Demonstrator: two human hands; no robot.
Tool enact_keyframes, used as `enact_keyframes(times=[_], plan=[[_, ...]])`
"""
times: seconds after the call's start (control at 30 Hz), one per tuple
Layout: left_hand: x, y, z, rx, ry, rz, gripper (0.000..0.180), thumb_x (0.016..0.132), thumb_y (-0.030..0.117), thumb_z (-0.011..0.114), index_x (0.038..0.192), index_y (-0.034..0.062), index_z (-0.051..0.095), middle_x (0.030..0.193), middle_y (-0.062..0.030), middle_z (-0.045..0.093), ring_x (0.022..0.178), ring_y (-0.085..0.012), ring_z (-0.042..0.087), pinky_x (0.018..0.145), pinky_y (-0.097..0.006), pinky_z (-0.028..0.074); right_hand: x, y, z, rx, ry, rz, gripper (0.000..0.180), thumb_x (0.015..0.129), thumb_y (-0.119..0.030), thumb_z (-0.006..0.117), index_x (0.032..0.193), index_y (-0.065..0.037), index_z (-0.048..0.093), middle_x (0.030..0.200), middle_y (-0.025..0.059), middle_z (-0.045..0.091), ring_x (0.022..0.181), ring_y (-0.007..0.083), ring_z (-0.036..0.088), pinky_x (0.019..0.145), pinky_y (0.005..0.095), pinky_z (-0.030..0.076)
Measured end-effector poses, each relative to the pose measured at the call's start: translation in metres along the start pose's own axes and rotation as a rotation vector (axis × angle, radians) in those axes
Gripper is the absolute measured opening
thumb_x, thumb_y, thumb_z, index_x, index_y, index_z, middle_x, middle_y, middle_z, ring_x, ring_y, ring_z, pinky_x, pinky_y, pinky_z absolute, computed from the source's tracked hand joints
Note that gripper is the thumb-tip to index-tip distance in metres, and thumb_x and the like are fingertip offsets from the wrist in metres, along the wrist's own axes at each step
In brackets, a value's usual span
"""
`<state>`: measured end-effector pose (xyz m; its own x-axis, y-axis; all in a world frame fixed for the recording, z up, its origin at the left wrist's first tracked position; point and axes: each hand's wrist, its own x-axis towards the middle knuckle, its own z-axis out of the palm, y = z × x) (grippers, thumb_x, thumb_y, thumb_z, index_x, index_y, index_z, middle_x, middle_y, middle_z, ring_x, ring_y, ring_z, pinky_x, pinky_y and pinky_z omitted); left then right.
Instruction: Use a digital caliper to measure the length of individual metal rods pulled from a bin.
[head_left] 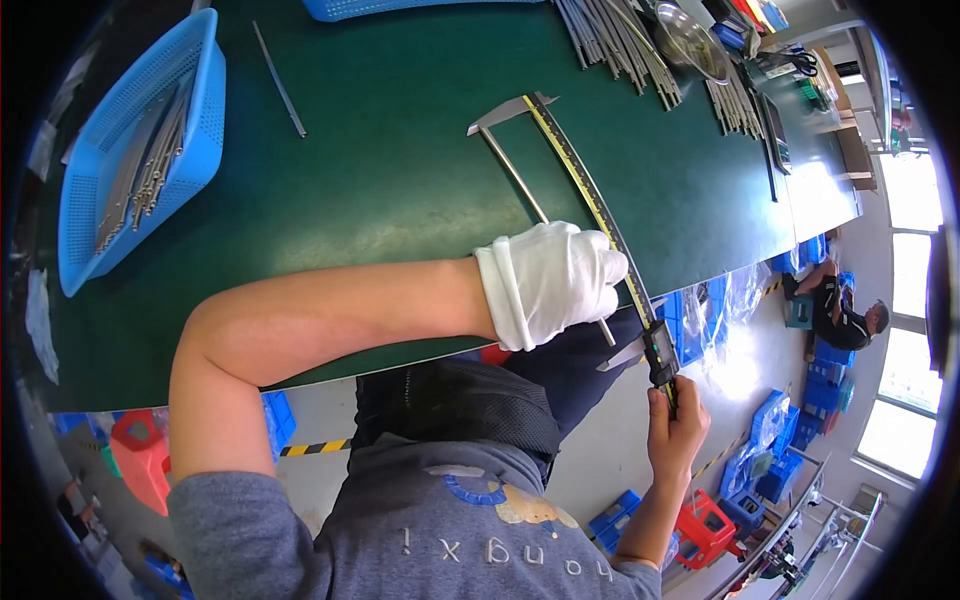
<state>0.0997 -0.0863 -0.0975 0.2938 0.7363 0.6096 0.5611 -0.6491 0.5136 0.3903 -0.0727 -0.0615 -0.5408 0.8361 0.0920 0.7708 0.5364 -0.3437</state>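
My left hand, in a white glove, is closed around a thin metal rod. The rod sticks out of the glove at both ends. Its far end lies by the fixed jaw of a long caliper, and its near end is close to the sliding jaw. The caliper's beam, black and yellow, runs past the gloved fingertips; whether they also grip it is hard to see. Bare, my right hand grips the caliper at its slider, just beyond the table's front edge.
On the green table, a blue basket of metal rods stands at left. A single rod lies beside it. Several rods and a metal bowl are at the far right. A seated person is farther right.
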Motion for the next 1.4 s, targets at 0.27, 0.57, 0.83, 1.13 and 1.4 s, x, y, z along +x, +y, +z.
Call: enact_keyframes(times=[0.27,0.57,0.83,1.13,1.4], plan=[[0.0,-0.002,0.002,-0.005,0.046,0.023,0.012,0.066,0.009,0.067,0.063,0.0037,0.056,0.065,-0.0114,0.052,0.059,-0.0296,0.057,0.049,-0.04,0.045,0.006,-0.013,-0.003,-0.019,-0.081,0.055,0.024,0.084,-0.018,0.064,0.099,-0.002,0.054,0.064,0.0129,0.05,0.049,0.0249,0.047,0.049,0.0334,0.038],[0.001,-0.003,0.003,-0.008,0.039,0.033,0.012,0.066,0.008,0.067,0.064,0.0035,0.057,0.063,-0.0113,0.052,0.058,-0.0295,0.056,0.049,-0.04,0.044,0.004,-0.015,0.0,0.071,-0.038,0.023,0.022,0.084,-0.011,0.062,0.101,0.001,0.053,0.067,0.0105,0.05,0.051,0.0193,0.046,0.05,0.0301,0.038],[0.003,-0.002,0.001,-0.015,0.025,0.027,0.013,0.066,0.008,0.067,0.063,0.0029,0.056,0.062,-0.0113,0.052,0.056,-0.0295,0.056,0.048,-0.039,0.043,0.002,-0.012,0.004,0.061,-0.005,-0.02,0.023,0.084,-0.011,0.063,0.101,0.001,0.054,0.068,0.0108,0.05,0.051,0.0194,0.047,0.05,0.0306,0.039],[0.006,-0.001,0.002,0.008,0.013,0.044,0.009,0.066,0.009,0.066,0.065,0.0062,0.057,0.069,-0.0081,0.052,0.064,-0.0271,0.056,0.052,-0.039,0.046,0.001,-0.012,0.002,0.042,0.006,-0.006,0.021,0.083,-0.01,0.064,0.1,0.001,0.054,0.069,0.0121,0.051,0.051,0.0224,0.049,0.049,0.0305,0.04],[0.001,-0.001,-0.009,0.017,-0.086,0.005,0.008,0.063,0.007,0.063,0.071,0.008,0.061,0.069,-0.0057,0.049,0.065,-0.0249,0.053,0.054,-0.037,0.044,0.005,-0.014,0.006,-0.013,0.045,0.089,0.032,0.076,-0.027,0.076,0.09,-0.004,0.059,0.065,0.0109,0.054,0.051,0.0246,0.053,0.049,0.0322,0.042]])
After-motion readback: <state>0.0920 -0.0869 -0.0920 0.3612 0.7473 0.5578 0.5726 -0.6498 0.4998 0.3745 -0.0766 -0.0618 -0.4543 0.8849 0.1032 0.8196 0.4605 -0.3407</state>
